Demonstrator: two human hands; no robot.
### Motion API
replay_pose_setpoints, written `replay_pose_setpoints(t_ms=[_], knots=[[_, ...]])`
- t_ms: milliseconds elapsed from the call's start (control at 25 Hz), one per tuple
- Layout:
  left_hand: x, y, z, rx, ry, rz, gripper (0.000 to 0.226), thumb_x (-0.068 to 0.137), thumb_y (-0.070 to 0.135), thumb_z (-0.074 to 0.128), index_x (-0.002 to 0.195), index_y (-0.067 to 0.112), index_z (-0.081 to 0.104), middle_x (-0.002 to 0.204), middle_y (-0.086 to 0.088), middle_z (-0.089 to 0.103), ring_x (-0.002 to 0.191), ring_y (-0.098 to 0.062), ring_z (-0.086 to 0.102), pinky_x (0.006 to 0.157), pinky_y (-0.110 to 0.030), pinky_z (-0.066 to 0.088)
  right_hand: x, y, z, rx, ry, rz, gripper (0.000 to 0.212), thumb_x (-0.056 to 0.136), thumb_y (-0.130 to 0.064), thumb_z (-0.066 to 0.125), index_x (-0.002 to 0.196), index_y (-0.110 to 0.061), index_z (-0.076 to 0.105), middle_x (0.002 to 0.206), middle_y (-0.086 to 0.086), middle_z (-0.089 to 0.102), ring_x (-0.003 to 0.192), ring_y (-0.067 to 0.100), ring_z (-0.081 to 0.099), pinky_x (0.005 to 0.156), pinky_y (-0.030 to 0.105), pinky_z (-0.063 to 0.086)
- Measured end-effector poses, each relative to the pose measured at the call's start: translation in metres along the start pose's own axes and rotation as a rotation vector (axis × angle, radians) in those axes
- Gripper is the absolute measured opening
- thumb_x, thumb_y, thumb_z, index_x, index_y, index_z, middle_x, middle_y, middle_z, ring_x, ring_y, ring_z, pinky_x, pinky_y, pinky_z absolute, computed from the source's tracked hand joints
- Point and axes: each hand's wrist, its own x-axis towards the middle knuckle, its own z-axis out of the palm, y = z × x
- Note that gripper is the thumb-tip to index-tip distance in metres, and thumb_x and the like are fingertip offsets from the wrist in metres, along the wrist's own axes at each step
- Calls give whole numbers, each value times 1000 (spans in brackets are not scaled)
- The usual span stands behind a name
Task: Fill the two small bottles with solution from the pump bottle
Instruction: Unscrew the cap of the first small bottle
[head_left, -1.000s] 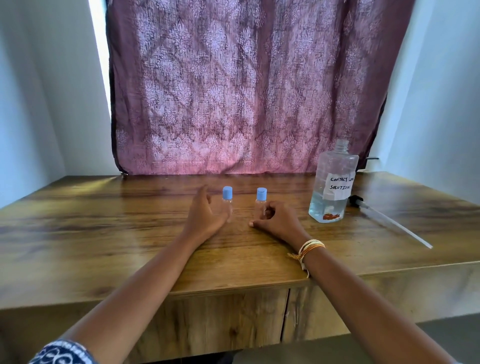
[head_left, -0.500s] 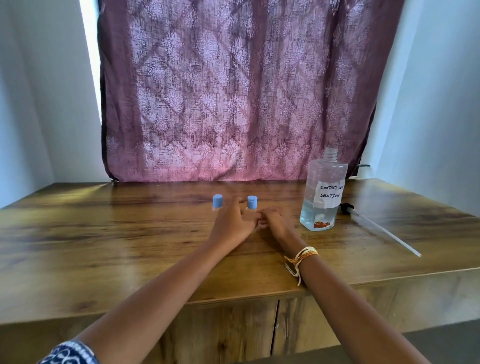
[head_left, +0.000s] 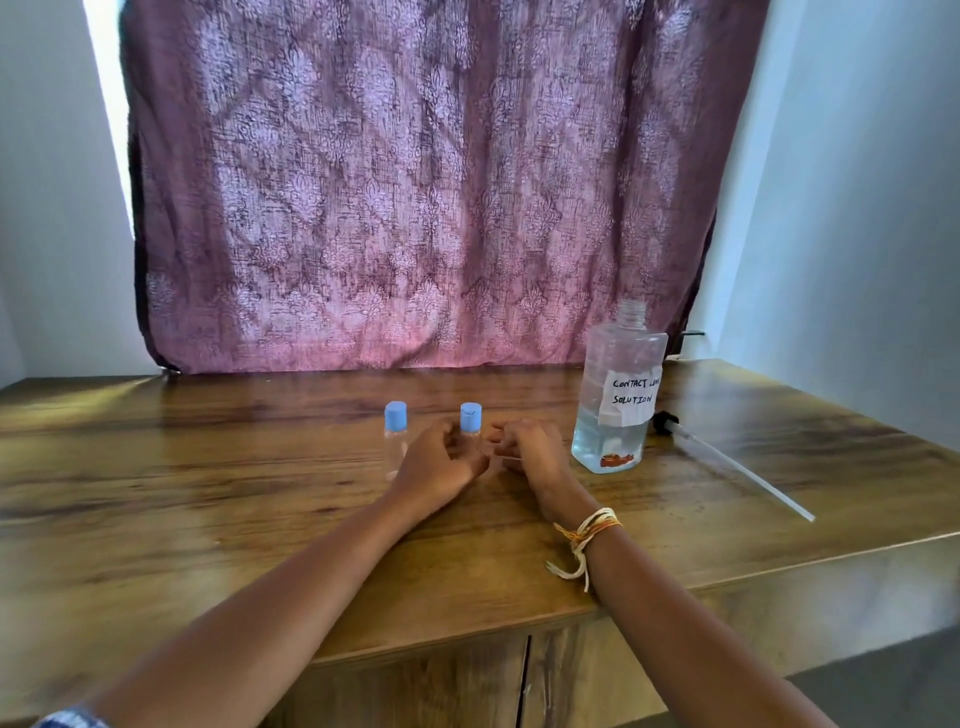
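Two small clear bottles with blue caps stand side by side mid-table. The left small bottle stands free. My left hand curls around the lower body of the right small bottle, so only its cap shows. My right hand rests on the table just right of that bottle with its fingers curled; I cannot tell whether they touch it. The large clear solution bottle stands further right, partly filled, its neck open with no pump on it. The pump with its long tube lies on the table beside it.
The wooden table has a front edge close to me, with cabinet doors below. A purple patterned curtain hangs behind the table, and white walls flank it on both sides.
My left hand has moved from beside the left small bottle over to the right one and closed around it. My right hand has eased back slightly to the right.
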Motion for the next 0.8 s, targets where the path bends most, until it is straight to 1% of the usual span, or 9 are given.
replay_pose_setpoints(t_ms=[120, 240, 280, 360, 440, 560, 640, 720, 800], knots=[[2, -3, -3, -48, 0, 33, 37, 85, 19, 71, 120, 13, 63, 110, 1, 69, 98, -10, 64, 84, -23, 48, -8, -9, 2, 18, -21, -67, 23, 87, -5, 55, 107, -3, 67, 87, 13, 66, 74, 12, 59, 62, 23, 52], [4, -6, -2, -63, 7, 56, 28, 84, 17, 72, 112, 12, 69, 101, -4, 75, 87, -12, 69, 71, -15, 54, -11, -13, 6, -64, 0, -287, 27, 85, -5, 63, 111, -9, 66, 92, 1, 67, 82, 9, 62, 63, 10, 49], [4, -7, -1, -71, 4, 59, 25, 84, 15, 72, 108, 10, 71, 98, -7, 75, 83, -14, 70, 70, -17, 55, -9, -16, 7, -107, -7, -342, 29, 82, -4, 66, 111, -9, 66, 93, 2, 67, 83, 9, 62, 67, 12, 51], [5, -8, 1, -87, 8, 51, 21, 82, 14, 74, 101, 7, 72, 92, -12, 76, 77, -15, 68, 78, -33, 58, 3, -25, 5, -185, -58, -414, 31, 79, -5, 72, 109, -11, 66, 93, 4, 66, 84, 11, 61, 77, 23, 55], [6, -8, 1, -95, 14, 33, 20, 79, 15, 77, 97, 5, 72, 90, -15, 75, 75, -16, 67, 80, -39, 57, 14, -33, 2, -239, -123, -450, 29, 77, -15, 78, 104, -13, 67, 93, 6, 67, 83, 11, 61, 82, 27, 55], [8, -10, 1, -108, 17, 27, 24, 74, 16, 82, 92, 5, 70, 83, -12, 73, 74, -18, 67, 75, -35, 56, 22, -29, 2, -157, -109, -436, 32, 75, -27, 81, 100, -10, 71, 91, 11, 71, 83, 12, 64, 78, 32, 55], [8, -8, 0, -82, 33, 42, 24, 73, 18, 83, 89, 6, 70, 74, -2, 69, 67, -12, 63, 66, -26, 52, 16, -24, 5, -118, -112, -407, 34, 74, -24, 83, 102, -8, 70, 88, 6, 69, 79, 9, 64, 72, 26, 54], [9, -8, -1, -48, 40, 65, 18, 73, 22, 83, 82, 14, 70, 67, 3, 65, 60, -6, 59, 60, -22, 47, 12, -21, 5, -179, -145, -431, 37, 70, -22, 86, 103, -12, 71, 86, -1, 68, 74, 4, 62, 69, 19, 52], [8, -8, -3, -13, 35, 98, 15, 73, 25, 82, 73, 20, 68, 62, 6, 64, 54, 0, 55, 54, -19, 43, 10, -20, 4, -288, -141, -494, 38, 65, -26, 89, 98, -18, 72, 83, -7, 69, 69, 1, 60, 67, 20, 52]])
